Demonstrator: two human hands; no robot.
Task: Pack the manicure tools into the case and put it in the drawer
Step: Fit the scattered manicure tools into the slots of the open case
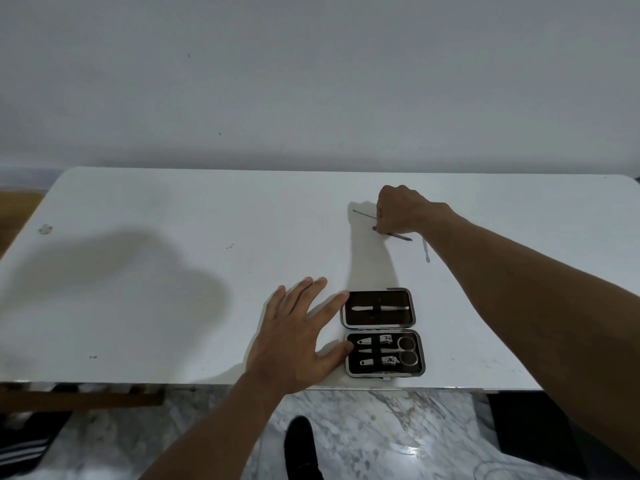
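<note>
A small black manicure case [382, 332] lies open near the front edge of the white table [173, 271]. Its upper half holds tweezers; its lower half holds two nail clippers, a file and scissors. My left hand [298, 337] rests flat, fingers spread, against the case's left side. Farther back, my right hand [398, 211] is closed down on a thin metal tool [401, 236] lying on the table. A second thin tool [363, 214] pokes out left of that hand, and a third tool [426, 251] lies just beside my right forearm.
A white wall rises behind the table. Below the front edge are a marble floor [381, 427], a dark shoe [301, 445] and a wooden frame [79, 398] at the left. No drawer is in view.
</note>
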